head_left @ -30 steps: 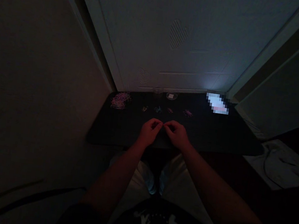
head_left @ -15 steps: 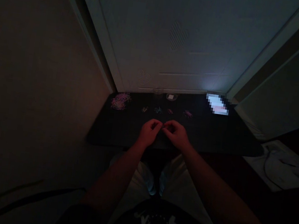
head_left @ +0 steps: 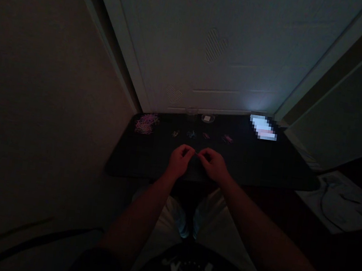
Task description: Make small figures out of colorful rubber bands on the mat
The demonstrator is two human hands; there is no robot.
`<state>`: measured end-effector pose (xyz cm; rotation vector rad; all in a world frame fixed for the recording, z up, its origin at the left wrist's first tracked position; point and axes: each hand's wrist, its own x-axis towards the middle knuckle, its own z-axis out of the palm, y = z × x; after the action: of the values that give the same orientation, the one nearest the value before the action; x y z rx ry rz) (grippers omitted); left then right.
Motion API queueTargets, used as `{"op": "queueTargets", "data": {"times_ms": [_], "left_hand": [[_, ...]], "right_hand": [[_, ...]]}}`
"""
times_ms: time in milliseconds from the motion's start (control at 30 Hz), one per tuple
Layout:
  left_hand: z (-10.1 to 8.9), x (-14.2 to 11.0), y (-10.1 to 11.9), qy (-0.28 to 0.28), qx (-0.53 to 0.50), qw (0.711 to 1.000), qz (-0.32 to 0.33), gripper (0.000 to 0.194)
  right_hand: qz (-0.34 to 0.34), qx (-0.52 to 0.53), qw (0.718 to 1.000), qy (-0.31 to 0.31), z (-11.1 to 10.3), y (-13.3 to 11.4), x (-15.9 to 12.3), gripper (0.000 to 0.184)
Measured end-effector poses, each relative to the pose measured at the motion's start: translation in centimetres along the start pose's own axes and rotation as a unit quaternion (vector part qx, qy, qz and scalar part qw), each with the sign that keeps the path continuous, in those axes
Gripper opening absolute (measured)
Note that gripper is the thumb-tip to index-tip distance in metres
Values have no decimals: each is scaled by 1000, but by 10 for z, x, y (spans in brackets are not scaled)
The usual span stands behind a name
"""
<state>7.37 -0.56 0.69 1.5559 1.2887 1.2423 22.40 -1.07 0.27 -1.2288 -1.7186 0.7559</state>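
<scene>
Over the near part of the dark table [head_left: 151, 158], my left hand [head_left: 180, 158] and my right hand [head_left: 211, 161] face each other with fingertips pinched. A thin pink strand, apparently a small rubber band [head_left: 196, 154], spans the short gap between them. Beyond the hands lie small groups of such bands in a row: a pale yellowish group [head_left: 175, 133], a bluish group [head_left: 191, 134], a small pink group [head_left: 206, 135] and a larger pink-purple group [head_left: 227, 139]. A big mixed heap of bands [head_left: 146, 123] sits at the table's far left. Dim light hides fine detail.
At the table's back edge stand a clear container [head_left: 191, 111] and a round clear dish with a white square [head_left: 207, 118]. A glowing, blurred-out screen [head_left: 263, 127] lies at the back right. A pale panel with heart shapes [head_left: 216, 46] rises behind the table.
My fingertips have drawn slightly apart, and the pink band now shows stretched between them. The groups on the table stay as they were.
</scene>
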Motion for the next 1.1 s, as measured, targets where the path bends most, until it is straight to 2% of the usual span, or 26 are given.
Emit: {"op": "queueTargets", "data": {"times_ms": [267,333,467,567,667,833,967,1100], "left_hand": [[-2,4,-5,92,-73,992,-38,19],[-2,4,-5,72,-56,995,-35,19],[0,3,-4,-12,-9,1000,-10,22],[0,2,-2,-15,-5,1000,-6,23],[0,2,-1,-12,-12,1000,-9,23],[0,1,-2,-19,-20,1000,-5,23],[0,1,-2,-18,-25,999,-14,24],[0,1,-4,-20,-32,999,-11,24]], "right_hand": [[-22,-15,1000,-7,-2,-7,-1,14],[-13,-22,1000,-3,-1,-7,-1,15],[25,-49,997,47,-1,-3,3,18],[66,-115,987,87,-6,4,16,21],[114,-208,966,104,-13,10,36,23],[167,-307,933,83,-16,14,68,27],[184,-353,915,64,-11,14,76,32],[167,-361,915,62,-10,15,72,37]]}}
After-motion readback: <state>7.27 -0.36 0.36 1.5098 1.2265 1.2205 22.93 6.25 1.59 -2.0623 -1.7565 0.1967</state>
